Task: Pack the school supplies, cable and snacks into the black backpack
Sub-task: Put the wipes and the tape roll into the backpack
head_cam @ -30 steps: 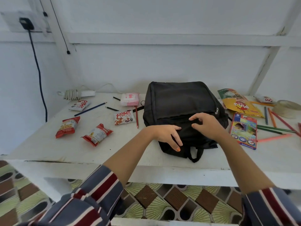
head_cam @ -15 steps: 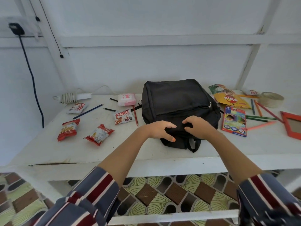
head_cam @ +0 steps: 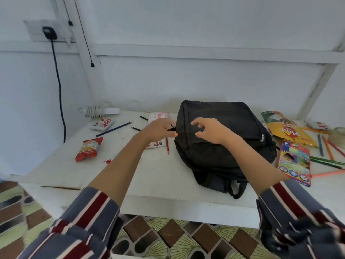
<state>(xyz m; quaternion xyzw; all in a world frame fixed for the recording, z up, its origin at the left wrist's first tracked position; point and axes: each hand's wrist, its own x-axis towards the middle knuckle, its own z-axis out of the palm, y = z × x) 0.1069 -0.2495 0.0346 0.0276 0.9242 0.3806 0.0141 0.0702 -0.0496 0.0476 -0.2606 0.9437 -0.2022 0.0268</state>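
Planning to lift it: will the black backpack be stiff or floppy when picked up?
Probably floppy: the black backpack lies slumped flat on the table. Likely light, since it looks unfilled. Its strap loop at the near end may dangle. The left hand pinches its zipper pull.

The backpack (head_cam: 224, 157) is matt black woven cloth, and its zip pull (head_cam: 262, 137) looks like pale metal. The table (head_cam: 158, 174) is white-painted wood, dull and scuffed, chipped along the front edge. The snack packets (head_cam: 88, 149) are shiny, crinkled foil. The pencil box (head_cam: 295, 163) is glossy printed card. The pencils (head_cam: 114, 128) look like lacquered wood. The coiled cable (head_cam: 95, 111) is smooth white plastic. The sleeves (head_cam: 87, 212) are soft striped cloth.
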